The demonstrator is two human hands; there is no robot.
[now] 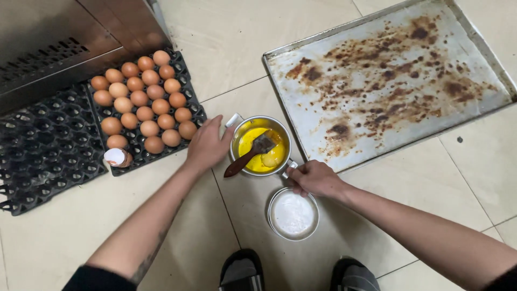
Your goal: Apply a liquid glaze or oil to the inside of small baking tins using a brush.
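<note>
A small metal pot [286, 141] holding yellow egg yolk stands on the tiled floor, with a dark-handled pastry brush [250, 154] leaning in it. My left hand [207, 145] rests against the pot's left side, fingers apart. My right hand [315, 178] grips the pot's handle at its lower right. Just below sits a second round metal bowl [292, 214] of white liquid. A black tray of brown eggs [143, 102] lies to the left, with a broken eggshell [115, 157] at its near corner.
A large stained metal baking tray [388, 81] lies at the upper right. An empty black egg tray [46, 151] sits at far left below a metal appliance [59, 43]. My two feet in sandals [293, 272] show at the bottom.
</note>
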